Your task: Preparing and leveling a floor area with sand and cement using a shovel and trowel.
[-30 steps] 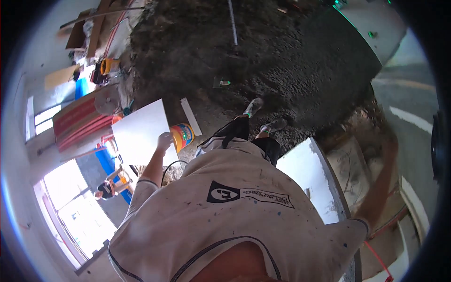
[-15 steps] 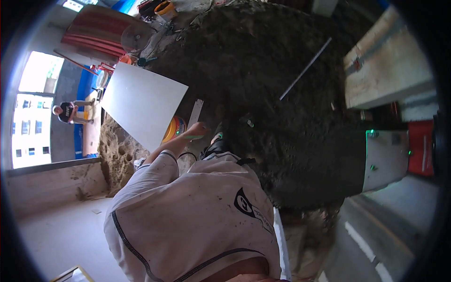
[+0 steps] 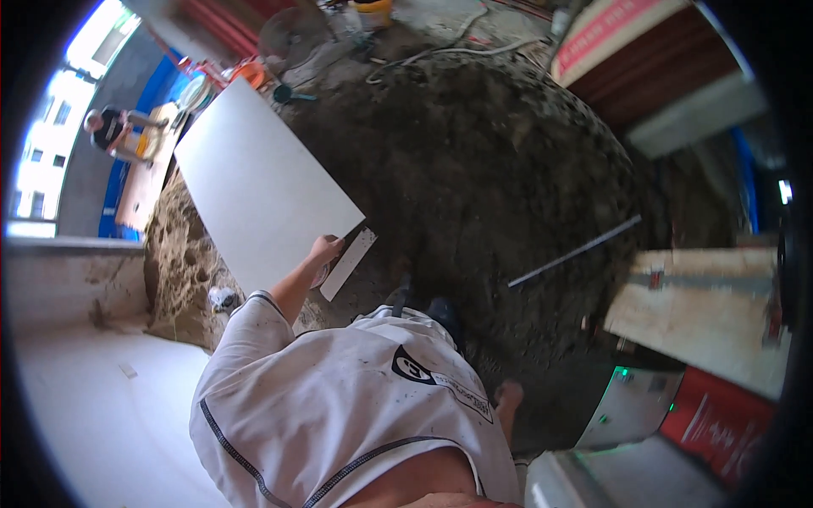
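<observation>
My left hand (image 3: 326, 249) is at the right edge of a large flat white panel (image 3: 254, 182), its fingers curled around the edge near the near-right corner. Beside that hand lies a narrow pale strip (image 3: 349, 266) with dark specks along one end. Something round shows only in part beneath the hand. My right hand (image 3: 509, 394) hangs low by my right side, away from any object; its fingers are too indistinct to read.
Dark damp sand or mortar (image 3: 474, 161) covers the floor, with a long straight bar (image 3: 576, 251) on it. A sand heap (image 3: 178, 254) rises left of the panel. Another person (image 3: 114, 131) sits far left. Wooden boxes (image 3: 699, 313) and a grey-white case (image 3: 631, 406) stand right.
My view has turned, shifting the surroundings. My left hand has come to the panel's edge, and the colourful bucket beside it is now mostly hidden. My right hand has come into sight.
</observation>
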`<state>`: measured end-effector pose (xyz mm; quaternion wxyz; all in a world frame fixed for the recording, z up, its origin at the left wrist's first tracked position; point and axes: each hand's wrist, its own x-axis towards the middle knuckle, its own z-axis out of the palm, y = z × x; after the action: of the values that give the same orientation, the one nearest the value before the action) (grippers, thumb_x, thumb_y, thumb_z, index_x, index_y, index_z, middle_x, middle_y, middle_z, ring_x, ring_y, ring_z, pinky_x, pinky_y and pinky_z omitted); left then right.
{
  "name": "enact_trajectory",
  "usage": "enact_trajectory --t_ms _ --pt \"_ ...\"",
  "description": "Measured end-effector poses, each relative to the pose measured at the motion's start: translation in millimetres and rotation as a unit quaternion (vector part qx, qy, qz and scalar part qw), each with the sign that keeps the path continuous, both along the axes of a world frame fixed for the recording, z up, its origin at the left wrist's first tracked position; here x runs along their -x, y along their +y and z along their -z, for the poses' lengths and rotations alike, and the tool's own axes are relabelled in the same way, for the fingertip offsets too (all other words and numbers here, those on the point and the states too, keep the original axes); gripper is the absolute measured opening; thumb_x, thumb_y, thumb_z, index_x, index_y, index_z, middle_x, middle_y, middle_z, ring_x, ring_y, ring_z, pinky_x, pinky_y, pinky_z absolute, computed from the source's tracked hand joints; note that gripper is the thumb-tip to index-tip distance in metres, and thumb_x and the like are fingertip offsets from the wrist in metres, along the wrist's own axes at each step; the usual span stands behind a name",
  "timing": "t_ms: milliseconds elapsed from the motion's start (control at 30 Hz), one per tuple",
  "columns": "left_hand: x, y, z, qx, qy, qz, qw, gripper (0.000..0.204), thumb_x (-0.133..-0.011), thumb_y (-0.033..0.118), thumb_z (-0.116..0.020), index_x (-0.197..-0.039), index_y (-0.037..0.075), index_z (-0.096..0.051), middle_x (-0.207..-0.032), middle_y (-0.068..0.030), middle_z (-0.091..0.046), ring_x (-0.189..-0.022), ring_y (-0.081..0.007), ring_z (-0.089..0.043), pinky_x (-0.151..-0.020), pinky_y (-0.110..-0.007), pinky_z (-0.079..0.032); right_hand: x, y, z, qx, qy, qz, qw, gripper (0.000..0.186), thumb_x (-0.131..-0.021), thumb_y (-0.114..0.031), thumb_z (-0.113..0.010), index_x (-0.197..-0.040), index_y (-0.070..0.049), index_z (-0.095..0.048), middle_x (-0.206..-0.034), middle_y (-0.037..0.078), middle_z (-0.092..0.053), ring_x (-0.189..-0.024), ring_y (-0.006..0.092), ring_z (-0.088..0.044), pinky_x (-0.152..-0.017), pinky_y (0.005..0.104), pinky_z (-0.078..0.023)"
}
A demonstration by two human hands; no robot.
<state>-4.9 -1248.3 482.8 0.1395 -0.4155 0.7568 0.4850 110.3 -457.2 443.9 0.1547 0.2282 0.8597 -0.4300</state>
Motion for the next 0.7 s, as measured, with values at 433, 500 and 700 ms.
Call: enact_trajectory --t_ms 433,500,700 --pt "134 -3 73 0.035 -0.006 -0.249 0.968 0.037 -0.092 0.034 -0.069 -0.101 0.000 -0.076 -0.090 -0.0130 -0.075 -0.080 -0.0204 -0.070 -0.076 -0.037 -0.056 1072 -415 -301 0.117 0.464 -0.270 0.836 0.077 -0.089 -0.025 -0.084 -0.146 0.007 -0.044 -0.141 0.018 -0.057 -0.128 0.0270 -0.057 -0.109 0.0400 -0.045" --pt "139 39 60 0.080 -0.046 -0.342 0.935 0.040 -0.091 0.037 -0.070 -0.101 0.000 -0.077 -0.090 -0.0142 -0.076 -0.085 -0.0211 -0.071 -0.080 -0.039 -0.057 1174 -480 -306 0.089 0.496 -0.299 0.811 0.078 -0.087 -0.023 -0.086 -0.146 0.006 -0.045 -0.140 0.018 -0.056 -0.128 0.0273 -0.054 -0.109 0.0407 -0.045" --pt "280 209 49 0.023 -0.065 -0.607 0.792 0.038 -0.091 0.036 -0.070 -0.105 0.001 -0.076 -0.094 -0.0148 -0.076 -0.085 -0.0243 -0.073 -0.081 -0.039 -0.057 1403 -604 -343 -0.039 0.487 -0.610 0.624 0.026 -0.093 -0.020 -0.077 -0.110 0.000 -0.073 -0.116 0.013 -0.073 -0.096 0.0226 -0.068 -0.075 0.0358 -0.059"
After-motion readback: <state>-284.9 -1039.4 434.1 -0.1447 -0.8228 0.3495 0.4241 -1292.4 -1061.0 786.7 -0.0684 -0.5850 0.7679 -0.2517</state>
